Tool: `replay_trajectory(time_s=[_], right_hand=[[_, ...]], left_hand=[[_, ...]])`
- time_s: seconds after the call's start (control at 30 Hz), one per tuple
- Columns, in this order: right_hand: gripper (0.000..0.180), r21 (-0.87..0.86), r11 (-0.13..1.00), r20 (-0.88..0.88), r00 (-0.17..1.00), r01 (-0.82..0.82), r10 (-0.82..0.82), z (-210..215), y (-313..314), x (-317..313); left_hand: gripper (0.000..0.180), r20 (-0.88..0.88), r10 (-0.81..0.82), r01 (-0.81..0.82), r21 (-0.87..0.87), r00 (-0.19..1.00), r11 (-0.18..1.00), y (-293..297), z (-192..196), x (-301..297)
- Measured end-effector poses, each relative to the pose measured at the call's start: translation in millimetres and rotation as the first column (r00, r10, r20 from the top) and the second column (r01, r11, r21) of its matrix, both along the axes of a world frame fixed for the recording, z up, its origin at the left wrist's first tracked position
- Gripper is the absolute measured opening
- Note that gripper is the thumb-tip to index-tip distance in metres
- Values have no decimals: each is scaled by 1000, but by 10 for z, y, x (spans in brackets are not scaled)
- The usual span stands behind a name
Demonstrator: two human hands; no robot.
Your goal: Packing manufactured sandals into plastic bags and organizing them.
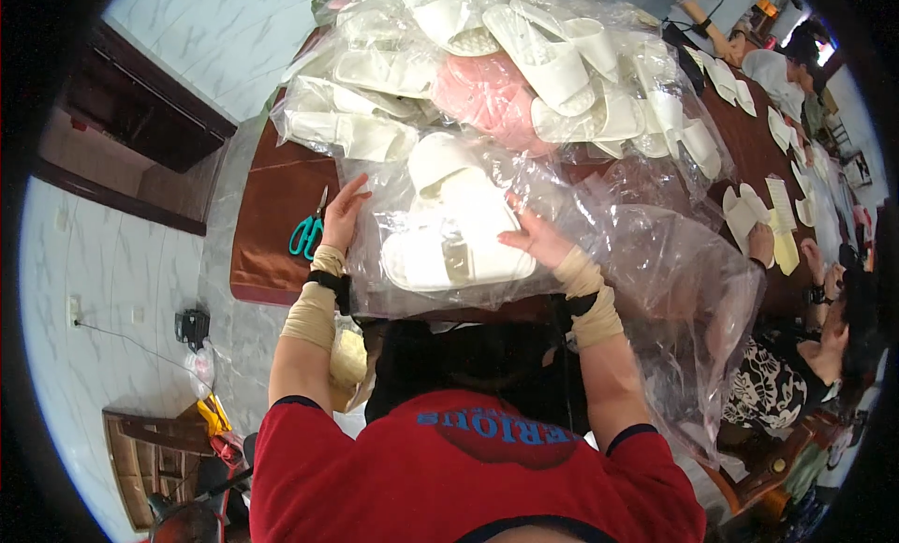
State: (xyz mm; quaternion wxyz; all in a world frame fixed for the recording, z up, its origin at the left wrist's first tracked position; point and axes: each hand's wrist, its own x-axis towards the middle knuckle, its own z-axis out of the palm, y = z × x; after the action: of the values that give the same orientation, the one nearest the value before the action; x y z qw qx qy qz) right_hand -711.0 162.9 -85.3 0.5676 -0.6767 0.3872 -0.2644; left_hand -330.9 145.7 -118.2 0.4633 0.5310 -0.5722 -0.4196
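Note:
White slippers (464, 211) lie in front of me on clear plastic, one standing upright and one lying crosswise. At their right side rests my right hand (541, 236), thumb and fingers apart, touching the edge of the slippers. My left hand (343, 215) is to their left, fingers stretched out beside the edge of the clear plastic sheet (375, 225). Whether it touches the plastic I cannot tell. Teal-handled scissors (306, 236) lie on the table just left of that hand. Beige wraps and dark bands go round both my wrists.
Bagged white slippers (552, 61) and a pink pair (482, 98) are heaped beyond my hands on the brown table (267, 253). Loose clear plastic (684, 281) spreads to the right and hangs over the edge. Other people sit on the right, near more slippers (746, 211).

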Motion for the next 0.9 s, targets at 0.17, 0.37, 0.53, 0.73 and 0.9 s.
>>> replay_trajectory(time_s=[0.17,0.37,0.53,0.73,0.9], right_hand=[[65,-135,985,-85,991,-112,101,22,34,150],[60,-157,984,-80,991,90,-104,-75,111,218],[52,-232,971,-329,936,52,-128,-70,52,223],[47,-58,957,-78,954,285,-289,17,16,-292],[39,-296,919,-312,883,259,-350,-260,12,-228]], left_hand=[[40,16,19,-20,61,1000,998,-77,78,16],[37,452,177,34,-420,874,907,224,490,-608],[46,509,53,72,-223,859,972,273,-66,-677],[51,788,128,31,-183,602,983,156,-358,-682],[40,729,285,84,-425,622,901,177,173,-776]])
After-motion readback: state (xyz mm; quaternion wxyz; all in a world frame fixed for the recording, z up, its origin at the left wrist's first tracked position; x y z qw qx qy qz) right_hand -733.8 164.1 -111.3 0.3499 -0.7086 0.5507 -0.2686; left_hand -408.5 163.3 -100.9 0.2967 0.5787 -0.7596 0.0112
